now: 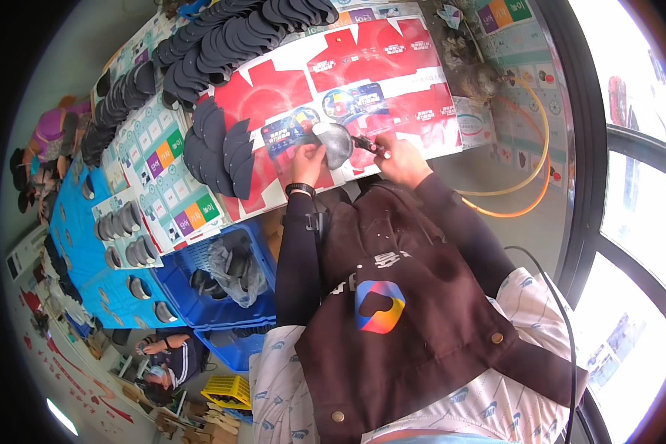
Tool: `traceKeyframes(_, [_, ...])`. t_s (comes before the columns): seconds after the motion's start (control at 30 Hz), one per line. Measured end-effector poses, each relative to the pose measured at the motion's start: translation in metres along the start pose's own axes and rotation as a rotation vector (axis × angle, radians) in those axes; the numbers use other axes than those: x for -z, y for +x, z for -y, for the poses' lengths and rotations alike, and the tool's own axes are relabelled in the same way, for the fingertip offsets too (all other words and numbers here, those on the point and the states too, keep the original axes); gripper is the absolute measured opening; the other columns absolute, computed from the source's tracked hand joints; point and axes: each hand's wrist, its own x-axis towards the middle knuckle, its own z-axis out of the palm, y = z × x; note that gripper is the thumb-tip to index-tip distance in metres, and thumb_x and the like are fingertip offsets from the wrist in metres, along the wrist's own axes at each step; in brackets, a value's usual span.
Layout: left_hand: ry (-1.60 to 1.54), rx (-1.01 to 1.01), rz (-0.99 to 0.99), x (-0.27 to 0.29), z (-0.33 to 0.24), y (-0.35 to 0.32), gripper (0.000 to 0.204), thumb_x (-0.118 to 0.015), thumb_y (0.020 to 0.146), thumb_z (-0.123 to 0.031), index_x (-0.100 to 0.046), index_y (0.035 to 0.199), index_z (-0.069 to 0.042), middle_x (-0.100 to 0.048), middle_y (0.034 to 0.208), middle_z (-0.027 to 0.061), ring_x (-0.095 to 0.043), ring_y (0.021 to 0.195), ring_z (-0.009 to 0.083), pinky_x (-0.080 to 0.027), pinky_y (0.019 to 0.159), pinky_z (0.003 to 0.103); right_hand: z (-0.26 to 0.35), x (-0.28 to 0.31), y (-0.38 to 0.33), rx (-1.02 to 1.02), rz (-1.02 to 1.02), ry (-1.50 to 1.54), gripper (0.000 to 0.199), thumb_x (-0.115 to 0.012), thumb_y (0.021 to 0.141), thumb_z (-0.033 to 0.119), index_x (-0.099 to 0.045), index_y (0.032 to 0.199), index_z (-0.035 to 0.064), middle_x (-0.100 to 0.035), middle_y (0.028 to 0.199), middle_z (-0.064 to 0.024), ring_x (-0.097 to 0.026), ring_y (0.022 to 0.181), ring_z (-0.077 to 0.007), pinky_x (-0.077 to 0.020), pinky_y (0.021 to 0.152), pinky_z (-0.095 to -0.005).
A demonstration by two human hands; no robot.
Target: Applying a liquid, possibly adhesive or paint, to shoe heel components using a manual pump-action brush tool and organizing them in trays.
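Observation:
My left hand (308, 157) holds a grey curved shoe piece (336, 143) over the work table. My right hand (397, 153) grips a small dark tool (368, 143) whose tip touches the right edge of that piece. A black watch sits on my left wrist. Both hands work above flattened red cardboard sheets (362, 59) spread on the table. Rows of dark grey shoe pieces (218, 148) lie overlapped just left of my left hand.
More dark shoe pieces (222, 37) are lined along the table's far side. Blue crates (200, 296) hold a plastic bag of parts at my left. An orange and yellow hose (536, 148) loops at right. Other people (166, 359) sit beyond the blue-covered bench.

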Motion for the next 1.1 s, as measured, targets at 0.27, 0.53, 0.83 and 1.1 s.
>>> traceKeyframes(0.27, [0.263, -0.211, -0.201, 0.004, 0.027, 0.013, 0.038, -0.076, 0.091, -0.022, -0.061, 0.114, 0.004, -0.071, 0.097, 0.0107, -0.066, 0.071, 0.0133, -0.054, 0.062, 0.027, 0.008, -0.009, -0.005, -0.023, 0.209, 0.244, 0.04, -0.066, 0.081, 0.023, -0.067, 0.115, 0.0021, -0.069, 0.099, -0.0269, -0.067, 0.098, -0.0423, -0.0521, 0.086, -0.0468])
traceKeyframes(0.53, [0.255, -0.133, -0.162, 0.005, 0.007, 0.007, 0.036, -0.074, 0.092, -0.022, -0.061, 0.115, 0.002, -0.071, 0.096, 0.0106, -0.065, 0.07, 0.0146, -0.053, 0.061, 0.029, 0.014, 0.002, 0.025, -0.016, 0.145, 0.236, 0.042, -0.067, 0.083, 0.023, -0.065, 0.119, 0.0008, -0.071, 0.094, -0.0197, -0.07, 0.085, -0.0294, -0.0518, 0.076, -0.0372])
traceKeyframes(0.83, [-0.264, 0.184, -0.117, 0.072, -0.019, -0.058, 0.039, -0.063, 0.1, -0.023, -0.052, 0.131, -0.001, -0.065, 0.118, 0.0154, -0.068, 0.102, 0.0262, -0.057, 0.088, 0.039, -0.039, -0.008, 0.051, -0.116, 0.204, 0.614, 0.029, -0.061, 0.079, 0.02, -0.067, 0.099, 0.0009, -0.065, 0.07, -0.0145, -0.064, 0.064, -0.0264, -0.0494, 0.063, -0.0381])
traceKeyframes(1.1, [-0.326, 0.235, -0.177, 0.093, -0.031, -0.07, 0.031, -0.06, 0.101, -0.018, -0.055, 0.127, -0.001, -0.065, 0.119, 0.016, -0.066, 0.106, 0.0266, -0.057, 0.089, 0.038, -0.041, 0.002, 0.058, -0.182, 0.332, 0.758, 0.023, -0.061, 0.078, 0.016, -0.068, 0.095, 0.0012, -0.064, 0.065, -0.0104, -0.063, 0.058, -0.0205, -0.0487, 0.058, -0.036])
